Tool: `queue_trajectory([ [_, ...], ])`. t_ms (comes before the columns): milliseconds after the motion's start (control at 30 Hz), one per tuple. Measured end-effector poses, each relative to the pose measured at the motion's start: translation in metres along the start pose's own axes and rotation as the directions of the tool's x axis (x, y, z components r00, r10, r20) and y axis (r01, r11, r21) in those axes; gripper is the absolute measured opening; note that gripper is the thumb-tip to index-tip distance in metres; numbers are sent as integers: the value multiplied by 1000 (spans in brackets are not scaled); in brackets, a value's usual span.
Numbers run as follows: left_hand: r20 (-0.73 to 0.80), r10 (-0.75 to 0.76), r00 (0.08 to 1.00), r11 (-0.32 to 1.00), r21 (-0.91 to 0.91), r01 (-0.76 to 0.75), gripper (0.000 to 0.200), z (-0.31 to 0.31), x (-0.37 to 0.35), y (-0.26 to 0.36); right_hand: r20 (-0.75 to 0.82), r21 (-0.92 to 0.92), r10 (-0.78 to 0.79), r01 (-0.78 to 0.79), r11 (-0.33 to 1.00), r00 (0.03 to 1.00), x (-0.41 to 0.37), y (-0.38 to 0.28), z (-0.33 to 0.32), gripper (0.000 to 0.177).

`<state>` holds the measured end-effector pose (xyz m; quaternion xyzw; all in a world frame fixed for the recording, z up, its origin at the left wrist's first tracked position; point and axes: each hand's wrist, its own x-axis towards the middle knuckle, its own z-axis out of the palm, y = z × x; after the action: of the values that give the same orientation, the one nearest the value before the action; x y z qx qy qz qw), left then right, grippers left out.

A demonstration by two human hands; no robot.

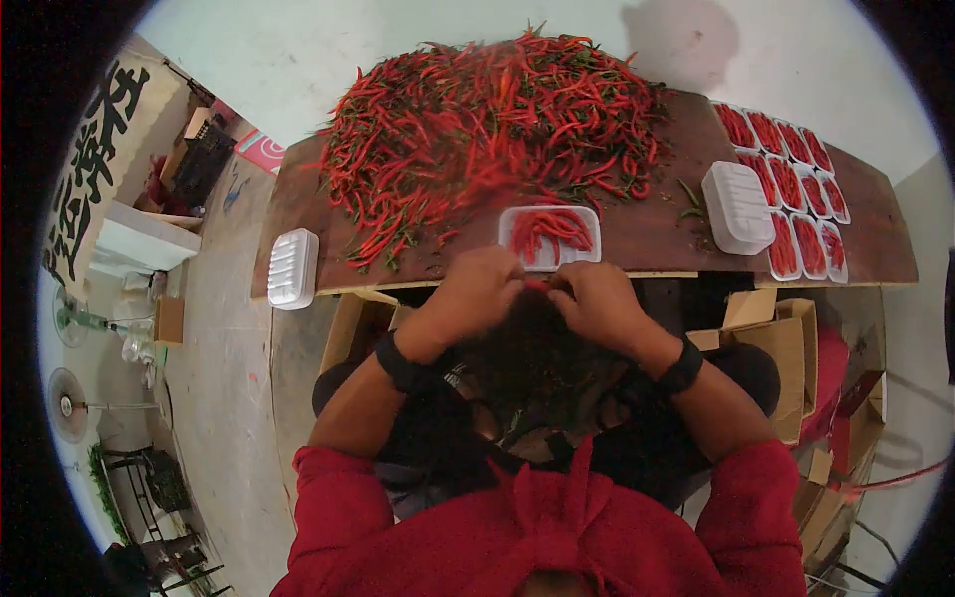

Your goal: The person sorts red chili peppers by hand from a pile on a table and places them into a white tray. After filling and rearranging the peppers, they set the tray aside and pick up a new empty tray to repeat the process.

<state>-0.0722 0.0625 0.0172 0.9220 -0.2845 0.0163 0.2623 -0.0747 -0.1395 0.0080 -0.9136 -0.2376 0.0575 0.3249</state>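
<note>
My left hand (479,291) and my right hand (605,303) meet at the table's near edge, fingers closed in a pinch. Between their fingertips a red chili pepper (537,286) shows, partly hidden by the fingers. Just beyond them a white plastic tray (508,253) lies on the table, holding several red chilies (557,231). Behind this tray rises a large heap of red chilies (497,124) with green stems, blurred in its lower middle.
Filled trays (785,247) stand in rows on the brown table (875,234) at right, beside a stack of white trays (737,207). Another tray stack (293,267) sits at the left edge. Cardboard boxes (786,363) stand below, near my knees.
</note>
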Motion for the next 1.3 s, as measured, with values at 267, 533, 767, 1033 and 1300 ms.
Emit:
queue_trajectory([
  [267,-20,-137,990,966,217,139,13,8,-3,5,59,-86,72,-67,994,996,0,-14,-1,16],
  [533,245,-74,967,997,11,74,32,-9,-5,4,-86,11,24,-23,1000,996,-2,-6,-8,17],
  [767,66,-385,921,841,-387,379,26,9,12,2,-111,-57,46,-53,997,993,6,-5,4,17],
  [1033,103,-439,892,766,-477,432,22,3,34,-7,-158,-22,60,-64,998,986,9,-7,-1,16],
  [1300,41,-434,900,706,-605,368,27,15,48,0,-235,-69,49,-67,995,971,24,7,8,16],
])
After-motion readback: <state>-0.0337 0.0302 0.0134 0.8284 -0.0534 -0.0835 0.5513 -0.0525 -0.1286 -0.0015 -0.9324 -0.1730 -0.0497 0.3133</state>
